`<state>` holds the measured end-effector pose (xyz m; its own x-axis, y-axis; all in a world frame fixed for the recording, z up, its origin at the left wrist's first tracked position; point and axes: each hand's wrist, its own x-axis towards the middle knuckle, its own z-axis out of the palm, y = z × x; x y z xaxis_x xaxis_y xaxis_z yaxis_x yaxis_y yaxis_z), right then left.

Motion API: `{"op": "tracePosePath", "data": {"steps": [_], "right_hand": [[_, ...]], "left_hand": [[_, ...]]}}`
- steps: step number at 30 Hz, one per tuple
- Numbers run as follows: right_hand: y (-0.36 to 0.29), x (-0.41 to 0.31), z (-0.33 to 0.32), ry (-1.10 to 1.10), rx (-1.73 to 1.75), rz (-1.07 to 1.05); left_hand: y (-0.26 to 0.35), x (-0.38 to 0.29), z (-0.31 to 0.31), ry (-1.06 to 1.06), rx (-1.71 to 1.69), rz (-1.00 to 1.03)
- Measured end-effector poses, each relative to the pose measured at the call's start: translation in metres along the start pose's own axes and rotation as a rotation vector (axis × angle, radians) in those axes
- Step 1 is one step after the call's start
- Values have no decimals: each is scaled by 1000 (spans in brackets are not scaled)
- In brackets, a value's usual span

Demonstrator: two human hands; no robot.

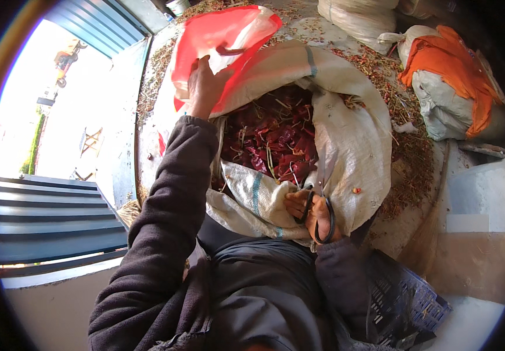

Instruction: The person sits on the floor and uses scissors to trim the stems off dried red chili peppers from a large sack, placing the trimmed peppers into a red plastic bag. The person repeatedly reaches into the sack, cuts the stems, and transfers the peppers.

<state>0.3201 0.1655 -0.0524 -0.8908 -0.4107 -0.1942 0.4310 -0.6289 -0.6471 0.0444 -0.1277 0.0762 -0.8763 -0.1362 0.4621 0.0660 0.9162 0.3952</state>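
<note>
My right hand (318, 215) holds black-handled scissors (326, 169) at the near rim of a woven white sack (353, 149). The blades point away from me and are a little apart. Inside the sack's rolled-down mouth lies a heap of dark red dried chili peppers (274, 136), some with pale stems. My left hand (205, 85) is over a red and white plastic bag (191, 44) beyond the sack, fingers apart. Just past its fingertips is one dried chili (229, 51), blurred, apparently out of the hand; whether it touches the bag I cannot tell.
Stem scraps and chili bits (406, 184) litter the floor around the sack. Full sacks (358, 19) stand at the back, one bundle with orange cloth (450, 61) at right. A broom (428, 228) and a blue plastic crate (410, 298) lie right; an open doorway (77, 109) is left.
</note>
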Motion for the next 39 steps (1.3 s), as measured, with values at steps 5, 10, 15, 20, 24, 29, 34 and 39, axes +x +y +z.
{"op": "tracePosePath", "data": {"steps": [5,10,15,20,24,29,34,39], "right_hand": [[3,3,-4,41,34,-20],[3,4,0,85,42,6],[9,4,-5,105,-2,5],[13,12,-13,80,-5,13],[14,16,-18,55,-10,43],[22,14,-40,18,-33,74],[45,19,-59,139,-137,9],[28,12,-29,276,-455,60]], "left_hand": [[-29,-31,-42,272,578,333],[-51,-46,-71,-123,549,542],[-90,-60,-169,46,559,575],[-109,-137,-259,28,709,383],[-92,-193,-263,-79,605,317],[-56,-215,-239,-312,620,196],[-7,-208,-187,-121,235,386],[37,-181,-56,-423,-132,534]]}}
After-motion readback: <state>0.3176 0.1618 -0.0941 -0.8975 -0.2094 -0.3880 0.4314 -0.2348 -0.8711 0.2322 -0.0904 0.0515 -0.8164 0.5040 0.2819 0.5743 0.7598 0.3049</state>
